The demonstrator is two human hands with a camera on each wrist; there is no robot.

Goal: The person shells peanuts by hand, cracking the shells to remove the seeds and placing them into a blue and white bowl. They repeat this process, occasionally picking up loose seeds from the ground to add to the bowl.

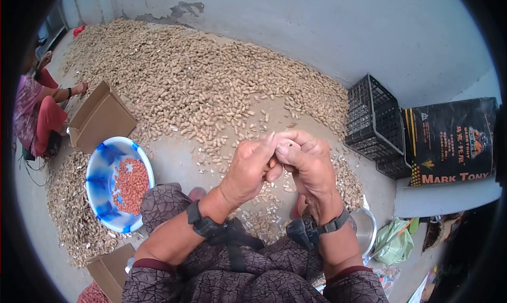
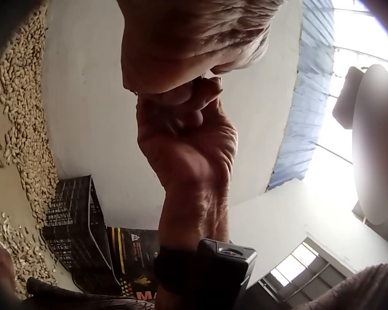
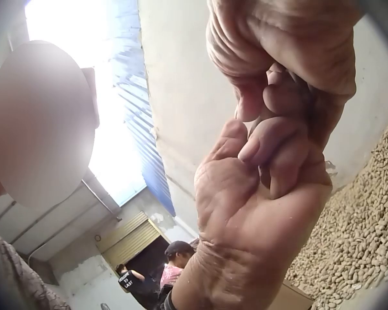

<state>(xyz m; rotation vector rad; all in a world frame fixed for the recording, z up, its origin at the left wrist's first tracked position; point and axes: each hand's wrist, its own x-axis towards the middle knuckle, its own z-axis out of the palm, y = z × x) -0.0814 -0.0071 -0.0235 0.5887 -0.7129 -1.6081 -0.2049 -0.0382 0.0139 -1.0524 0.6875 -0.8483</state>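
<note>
Both hands meet in front of the person's lap, above a floor strewn with shells. The left hand has its fingers curled and its thumb up against the right hand's fingertips. Thumb and bent forefinger of the right hand pinch a small peanut, mostly hidden by the fingers. From below, the left wrist view shows the right hand cupped against the left hand. In the right wrist view the left hand's curled fingers interleave closely with those of the right hand.
A wide heap of unshelled peanuts lies along the wall. Left stands a blue-and-white basin of red kernels, beside a cardboard box and another person. At right are a black crate, a printed sack and a metal bowl.
</note>
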